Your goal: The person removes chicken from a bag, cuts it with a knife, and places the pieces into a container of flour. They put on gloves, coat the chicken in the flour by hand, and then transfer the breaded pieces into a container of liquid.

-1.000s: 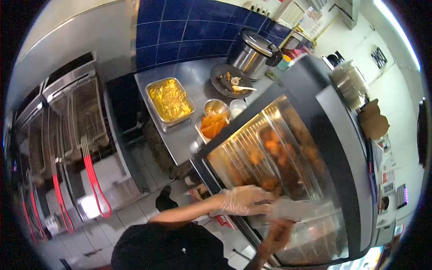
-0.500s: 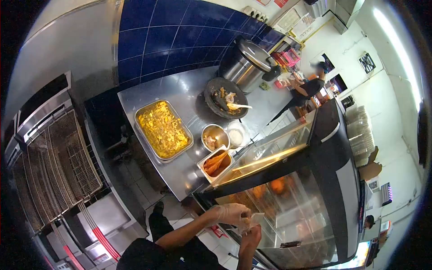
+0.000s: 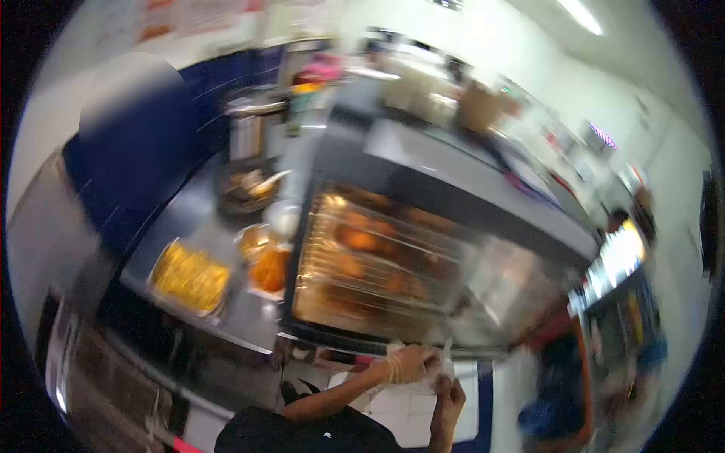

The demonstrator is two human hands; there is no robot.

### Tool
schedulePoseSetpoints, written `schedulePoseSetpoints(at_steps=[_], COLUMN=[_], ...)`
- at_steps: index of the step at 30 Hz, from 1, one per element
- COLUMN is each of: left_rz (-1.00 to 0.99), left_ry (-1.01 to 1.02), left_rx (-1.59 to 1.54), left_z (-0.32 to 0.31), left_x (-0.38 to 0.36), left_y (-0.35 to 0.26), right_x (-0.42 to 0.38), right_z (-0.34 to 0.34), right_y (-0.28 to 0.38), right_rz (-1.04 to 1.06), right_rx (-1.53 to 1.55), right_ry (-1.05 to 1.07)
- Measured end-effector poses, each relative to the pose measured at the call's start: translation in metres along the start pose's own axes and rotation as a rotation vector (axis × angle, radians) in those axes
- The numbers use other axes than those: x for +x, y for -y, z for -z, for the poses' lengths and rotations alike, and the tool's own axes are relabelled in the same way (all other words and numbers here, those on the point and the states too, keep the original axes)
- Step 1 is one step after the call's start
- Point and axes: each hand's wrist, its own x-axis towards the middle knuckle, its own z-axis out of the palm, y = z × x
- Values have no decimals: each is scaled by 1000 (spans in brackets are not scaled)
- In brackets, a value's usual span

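Note:
My left hand [image 3: 410, 365], in a thin clear plastic glove, is closed at the lower middle, in front of the display warmer. Close beside it, my right hand [image 3: 450, 398] appears bare and is closed with its fingers raised. Between the two hands is a thin, whitish translucent plastic piece [image 3: 446, 368], pinched by the fingers. Motion blur hides its exact shape; it may be a bag or another glove.
The glass-fronted display warmer [image 3: 377, 264] holds orange-brown food on racks. On the steel counter [image 3: 234, 326] at left are a tray of yellow food [image 3: 190, 278], a container of orange food [image 3: 269, 270], a metal bowl [image 3: 255, 243] and a dark mortar [image 3: 245, 192].
My view has swung right, so the counter and fryer baskets have shifted left and the warmer fills the middle. My hands remain together at the plastic piece.

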Motion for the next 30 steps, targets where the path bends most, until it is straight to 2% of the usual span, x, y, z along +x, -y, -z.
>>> schedulePoseSetpoints(at_steps=[1, 3, 5, 6, 7, 9, 10, 12, 13, 14, 15, 16, 18, 19, 21, 22, 23, 25, 26, 27, 29, 30], left_rz=[-79, -49, -414, -171, -252, -308, -340, -234, -254, -294, -328, -323, -371, -493, -474, -561, -556, -723, -760, -766, -1067, -1067], left_ry=[133, 307, 268, 640, 816, 816, 916, 1094, 1193, 1186, 1193, 1294, 1433, 1501, 1707, 1796, 1844, 1805, 1820, 1865, 1790, 1826], left_rx=[12, -286, -3, 67, 86, -161, -151, -441, -426, -485, -540, -560, -636, -599, -617, -626, -637, -653, -643, -633, -608, -646], left_z=[-23, -72, -151, -167, -210, -279, -305, -352, -369, -383, -396, -419, -456, -477, -495, -510, -518, -530, -542, -550, -575, -585], left_x=[11, 34, 34, 40, 34, 11, 4, -26, -41, -54, -71, -87, -118, -130, -165, -179, -194, -221, -236, -244, -273, -291], left_y=[-20, -63, -104, -148, -171, -200, -220, -267, -290, -313, -331, -338, -346, -350, -373, -383, -393, -410, -414, -420, -446, -461], right_x=[-8, -32, -70, -88, -113, -165, -185, -234, -257, -280, -306, -333, -368, -385, -414, -430, -445, -468, -478, -488, -524, -537], right_z=[25, 90, 144, 175, 203, 247, 264, 288, 298, 313, 318, 317, 313, 313, 314, 317, 317, 313, 312, 311, 316, 316], right_y=[7, -2, -18, -33, -42, -47, -45, -31, -34, -47, -58, -52, -22, -20, -22, -28, -25, -16, -7, -9, -9, -7], right_rz=[-48, -6, 24, 16, -2, 36, 62, 163, 173, 152, 126, 96, 263, 319, 358, 348, 333, 205, 308, 304, 176, 45], right_rx=[-84, -141, 112, 146, 179, 229, 240, 226, 148, 125, 112, 144, 360, 368, 309, 325, 312, 181, 228, 240, 246, 226], right_ry=[-105, -246, -508, -652, -771, -954, -1079, -1289, -1410, -1464, -1530, -1645, -1750, -1830, -2054, -2119, -2166, -2254, -2265, -2307, -2296, -2372])
